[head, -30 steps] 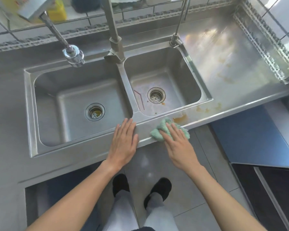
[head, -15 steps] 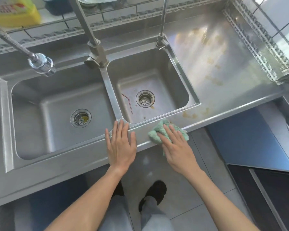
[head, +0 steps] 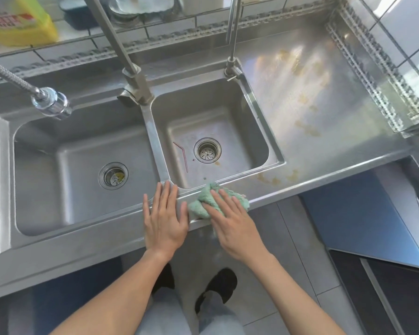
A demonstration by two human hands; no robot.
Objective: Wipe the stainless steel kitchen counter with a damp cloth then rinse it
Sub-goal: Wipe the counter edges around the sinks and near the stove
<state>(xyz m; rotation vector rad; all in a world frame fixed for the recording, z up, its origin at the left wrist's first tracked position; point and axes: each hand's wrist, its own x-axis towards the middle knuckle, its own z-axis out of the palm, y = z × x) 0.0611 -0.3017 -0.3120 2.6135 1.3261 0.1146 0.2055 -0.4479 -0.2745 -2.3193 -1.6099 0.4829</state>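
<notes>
A crumpled green cloth [head: 203, 201] lies on the front rim of the stainless steel counter [head: 324, 151], just before the right sink basin [head: 228, 117]. My right hand [head: 235, 223] presses flat on the cloth with straight fingers. My left hand [head: 165, 218] rests flat on the rim beside it, at the divider between the two basins. Yellow-brown stains [head: 276, 177] mark the counter right of the cloth, and more stains [head: 305, 102] spread across the drainboard.
The left basin [head: 58, 180] is larger. A spray faucet head [head: 51, 105] hangs over it; two faucet posts [head: 136, 85] stand behind. A red bent straw [head: 182, 155] lies in the right basin. A yellow bottle [head: 20, 22] sits on the back ledge. Tiled floor and my feet are below.
My right hand slid the cloth slightly left along the front rim, off the stain nearest the basin corner. The left hand stayed flat. The view shifted right.
</notes>
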